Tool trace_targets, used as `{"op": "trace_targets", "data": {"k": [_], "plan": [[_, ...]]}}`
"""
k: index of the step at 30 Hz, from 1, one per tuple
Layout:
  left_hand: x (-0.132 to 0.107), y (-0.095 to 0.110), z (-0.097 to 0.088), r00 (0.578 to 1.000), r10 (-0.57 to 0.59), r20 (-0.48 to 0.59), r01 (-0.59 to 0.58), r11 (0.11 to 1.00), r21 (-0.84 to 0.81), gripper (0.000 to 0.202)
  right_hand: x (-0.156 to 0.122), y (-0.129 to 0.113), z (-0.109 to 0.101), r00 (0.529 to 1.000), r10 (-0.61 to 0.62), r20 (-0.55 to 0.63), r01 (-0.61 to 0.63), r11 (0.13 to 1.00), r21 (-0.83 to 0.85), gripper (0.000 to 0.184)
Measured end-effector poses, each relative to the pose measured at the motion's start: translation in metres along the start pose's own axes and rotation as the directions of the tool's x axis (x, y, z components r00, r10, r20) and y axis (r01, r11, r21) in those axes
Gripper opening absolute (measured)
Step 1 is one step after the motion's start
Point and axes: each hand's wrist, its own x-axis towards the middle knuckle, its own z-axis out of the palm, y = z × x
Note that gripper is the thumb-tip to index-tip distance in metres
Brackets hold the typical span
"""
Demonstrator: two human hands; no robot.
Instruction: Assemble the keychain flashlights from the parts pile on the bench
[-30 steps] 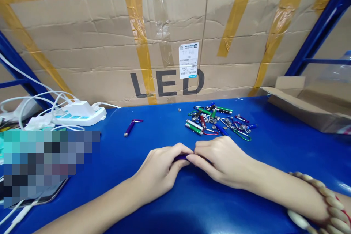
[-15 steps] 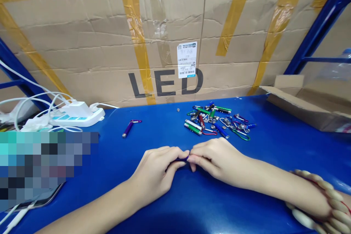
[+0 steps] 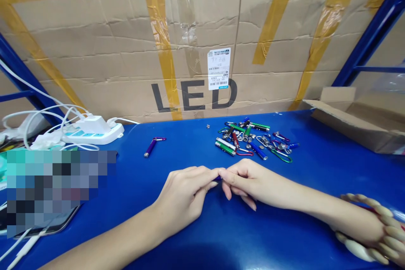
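My left hand (image 3: 186, 190) is closed over a slim dark-blue keychain flashlight (image 3: 217, 178), with only a sliver of it showing between the fingers. At its end, the thumb and index finger of my right hand (image 3: 253, 177) pinch it, while the other fingers hang loosely below. The fingertips of both hands meet, and they hide most of the flashlight. Beyond my left hand lies a purple flashlight (image 3: 151, 148) with a small carabiner. Behind my right hand is a loose pile with a green flashlight (image 3: 225, 149), a blue flashlight (image 3: 258, 151), carabiners and small metal parts.
A white power strip (image 3: 109, 134) with cables is at the left, above a phone (image 3: 60, 224) partly covered by blurred blocks. A large taped carton (image 3: 123, 59) stands along the back of the blue table (image 3: 133, 190). At the right sits an open cardboard box (image 3: 357, 128).
My right thumb has moved up onto the flashlight's end, and the lower fingers of that hand have uncurled downward. My left fingers have stretched toward it. The view has shifted slightly.
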Motion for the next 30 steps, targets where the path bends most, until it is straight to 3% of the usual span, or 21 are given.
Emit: {"op": "trace_targets", "data": {"k": [3,6,9,12,18,30], "plan": [[0.002,0.001,-0.002,0.994,-0.098,0.046,0.098,0.995,-0.005,0.025,-0.001,0.001,-0.004,0.977,-0.121,-0.174,0.059,0.944,-0.324,0.053],[0.003,0.001,-0.003,0.988,-0.150,0.021,0.151,0.988,-0.015,0.027,-0.001,0.005,-0.010,0.854,-0.393,-0.341,0.121,0.787,-0.605,0.042],[0.004,0.001,-0.004,0.985,-0.172,-0.019,0.171,0.985,-0.037,0.025,-0.002,0.008,-0.015,0.727,-0.607,-0.321,0.245,0.666,-0.705,0.033],[0.005,0.001,-0.004,0.985,-0.165,-0.040,0.163,0.985,-0.054,0.024,-0.002,0.011,-0.016,0.668,-0.696,-0.265,0.315,0.586,-0.746,0.023],[0.005,-0.002,-0.003,0.985,-0.170,-0.018,0.169,0.984,-0.053,0.023,-0.002,0.012,-0.016,0.643,-0.710,-0.288,0.327,0.595,-0.734,0.019],[0.005,-0.005,-0.002,0.979,-0.201,0.040,0.201,0.980,0.006,0.025,0.000,0.015,-0.020,0.687,-0.679,-0.259,0.341,0.615,-0.711,0.021]]}}
